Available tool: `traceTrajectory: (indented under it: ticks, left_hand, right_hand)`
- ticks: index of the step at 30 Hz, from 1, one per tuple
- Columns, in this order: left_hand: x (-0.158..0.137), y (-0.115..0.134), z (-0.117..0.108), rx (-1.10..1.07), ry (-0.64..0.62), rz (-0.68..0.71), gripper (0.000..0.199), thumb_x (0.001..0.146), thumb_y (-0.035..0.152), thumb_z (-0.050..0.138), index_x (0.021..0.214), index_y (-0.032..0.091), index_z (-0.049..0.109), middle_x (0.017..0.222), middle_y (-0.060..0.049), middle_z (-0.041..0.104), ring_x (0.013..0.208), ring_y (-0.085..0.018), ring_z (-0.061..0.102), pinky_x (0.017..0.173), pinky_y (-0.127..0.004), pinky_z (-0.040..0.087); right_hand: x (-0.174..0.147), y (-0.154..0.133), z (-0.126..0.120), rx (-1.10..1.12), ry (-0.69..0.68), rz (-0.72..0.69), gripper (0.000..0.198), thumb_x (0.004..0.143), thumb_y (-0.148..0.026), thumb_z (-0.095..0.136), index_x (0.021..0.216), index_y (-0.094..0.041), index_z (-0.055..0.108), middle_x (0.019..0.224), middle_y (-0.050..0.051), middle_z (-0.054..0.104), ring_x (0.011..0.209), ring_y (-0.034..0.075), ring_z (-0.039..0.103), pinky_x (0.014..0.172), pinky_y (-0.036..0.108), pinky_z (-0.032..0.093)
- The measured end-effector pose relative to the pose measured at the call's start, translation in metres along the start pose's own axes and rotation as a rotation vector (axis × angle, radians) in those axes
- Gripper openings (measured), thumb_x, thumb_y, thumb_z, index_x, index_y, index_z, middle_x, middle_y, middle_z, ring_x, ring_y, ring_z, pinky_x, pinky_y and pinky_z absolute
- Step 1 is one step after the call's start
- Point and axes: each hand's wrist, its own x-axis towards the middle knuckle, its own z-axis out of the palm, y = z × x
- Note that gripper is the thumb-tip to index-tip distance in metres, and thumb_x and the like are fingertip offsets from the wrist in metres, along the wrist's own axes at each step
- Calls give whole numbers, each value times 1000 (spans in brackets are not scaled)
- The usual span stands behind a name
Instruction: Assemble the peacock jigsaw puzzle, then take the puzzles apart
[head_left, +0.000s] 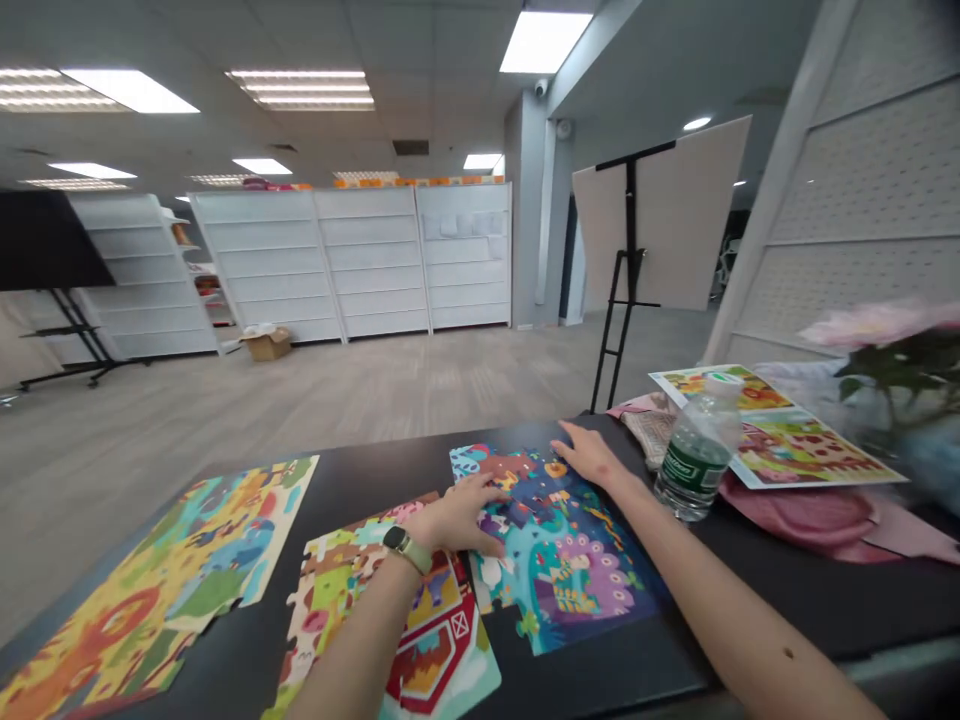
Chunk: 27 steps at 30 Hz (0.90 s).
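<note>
left hand [459, 512], watch [405, 545] at wrist: palm down over left edge of blue puzzle [551, 560], thumb and fingers spread, nothing seen in grasp. right hand [591, 457] at puzzle's upper right edge, fingers extended, loosely open; nothing seen held. fingertip contact hard to tell. blue puzzle flat on black table [375, 468], notch at lower left edge. farm puzzle [322, 590] just beside, partly under left forearm. yellow puzzle [187, 560] farther left. bottle [694, 465] upright, right of right forearm; printed sheet [817, 450] behind, on pink cloth [787, 515].
</note>
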Motion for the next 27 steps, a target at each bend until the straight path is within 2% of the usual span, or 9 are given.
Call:
traceTrajectory:
  ticks: [2,6,13,18,23,27]
  left_hand:
    - [-1,0,3,17,23,-26,87,71,54,80,147,29,47,164,-14,24,150,-40,18,119,-58,21]
    - [-2,-1,9,36,29,-81,95,69,61,78,151,27,42,164,-15,20,151,-40,17,120,-57,19]
    - [0,-2,9,-40,51,-72,90,68,55,81,147,26,48,164,-12,23,151,-36,18,122,-47,23]
    - [-2,2,6,-41,75,-93,84,71,52,80,145,26,51,163,-13,26,151,-34,21,121,-46,25]
    - [-2,3,5,18,64,-116,81,74,57,76,146,32,48,163,-11,26,151,-35,22,121,-60,7]
    - [-1,1,7,58,65,-134,81,74,61,74,146,35,46,164,-8,26,150,-34,23,118,-65,0]
  right_hand:
    - [0,-8,5,0,10,18,40,97,-41,58,132,-20,57,139,11,56,122,27,56,103,51,46]
    - [-1,-14,4,11,36,60,37,96,-37,62,128,-18,58,130,10,60,111,24,62,94,47,53]
    - [-6,-2,-10,27,49,153,38,96,-36,62,129,-18,57,129,10,60,108,24,63,91,45,55]
    - [-4,6,-10,-9,4,228,36,96,-36,62,126,-17,59,127,9,61,108,23,63,90,45,55]
    - [-6,7,-11,-11,29,293,35,96,-36,62,125,-17,59,126,9,62,107,23,64,91,44,55]
    - [-5,11,-18,31,50,205,36,96,-36,61,128,-19,58,130,10,59,110,24,62,92,45,54]
